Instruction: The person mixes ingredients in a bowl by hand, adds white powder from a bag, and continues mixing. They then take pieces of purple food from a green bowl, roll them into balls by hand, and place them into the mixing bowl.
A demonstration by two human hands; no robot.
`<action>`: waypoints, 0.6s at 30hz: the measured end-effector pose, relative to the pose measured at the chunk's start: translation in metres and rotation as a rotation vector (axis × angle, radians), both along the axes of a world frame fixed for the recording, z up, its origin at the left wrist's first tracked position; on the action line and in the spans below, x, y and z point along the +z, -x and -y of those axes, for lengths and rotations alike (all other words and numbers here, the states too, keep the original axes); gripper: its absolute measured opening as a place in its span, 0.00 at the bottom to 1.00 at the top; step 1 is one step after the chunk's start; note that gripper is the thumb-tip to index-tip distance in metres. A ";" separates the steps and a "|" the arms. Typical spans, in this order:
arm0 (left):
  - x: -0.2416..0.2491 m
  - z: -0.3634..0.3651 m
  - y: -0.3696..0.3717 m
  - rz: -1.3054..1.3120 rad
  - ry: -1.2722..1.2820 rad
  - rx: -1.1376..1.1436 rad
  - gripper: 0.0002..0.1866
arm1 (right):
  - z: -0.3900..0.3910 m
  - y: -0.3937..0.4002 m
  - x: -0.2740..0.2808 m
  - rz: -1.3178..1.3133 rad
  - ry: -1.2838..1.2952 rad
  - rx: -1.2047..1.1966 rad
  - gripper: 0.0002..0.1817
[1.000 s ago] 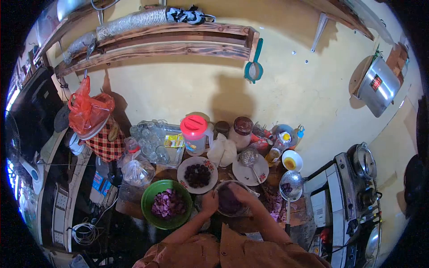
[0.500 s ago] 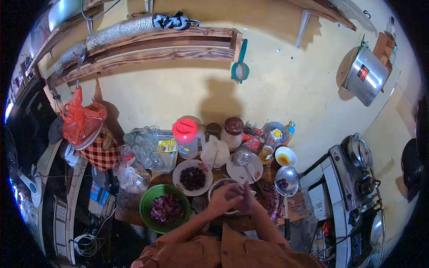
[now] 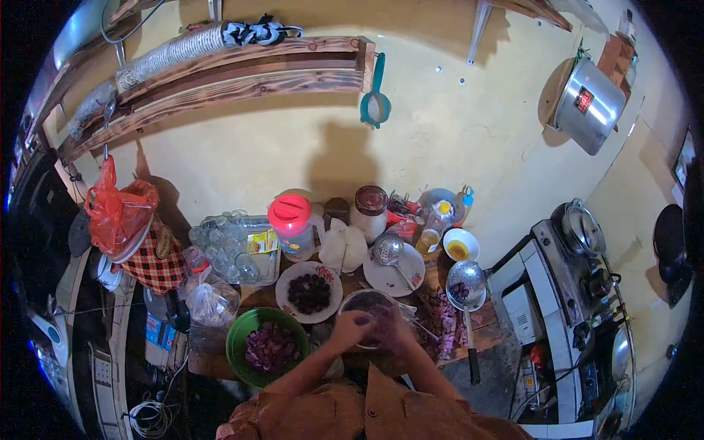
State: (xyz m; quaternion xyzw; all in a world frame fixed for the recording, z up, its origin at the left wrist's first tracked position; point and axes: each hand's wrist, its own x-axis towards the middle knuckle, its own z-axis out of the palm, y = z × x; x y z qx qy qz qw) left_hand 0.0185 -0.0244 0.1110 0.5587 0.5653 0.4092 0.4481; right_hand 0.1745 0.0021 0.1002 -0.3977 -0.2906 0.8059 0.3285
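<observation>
Both hands are over a round bowl (image 3: 364, 297) at the table's front middle. My left hand (image 3: 355, 328) is at the bowl's left side with fingers curled; whatever it pinches is too small to make out. My right hand (image 3: 394, 330) is at the bowl's right side, smeared by motion. Left of the bowl, dark round balls (image 3: 309, 293) lie on a flowered plate (image 3: 284, 302). A green basin (image 3: 235, 345) with purple chunks (image 3: 270, 347) stands at the front left. Behind the bowl to the right, a slotted spoon (image 3: 389, 250) rests on a white plate (image 3: 378, 277).
A long-handled strainer (image 3: 469, 293) with purple pieces lies over a bowl at right. Behind stand a red-lidded pitcher (image 3: 291, 238), a brown-lidded jar (image 3: 370, 220), an oil bottle (image 3: 433, 231) and a glass-filled tray (image 3: 270, 273). A stove (image 3: 561, 257) stands right.
My hands were pressed together over the bowl; now they are slightly apart and a little lower in the bowl area. The whole view has shifted, with things appearing farther left.
</observation>
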 end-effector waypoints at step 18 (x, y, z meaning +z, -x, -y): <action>-0.051 -0.007 0.019 -0.541 -0.217 -0.040 0.18 | -0.014 -0.002 -0.008 1.151 -0.593 0.017 0.19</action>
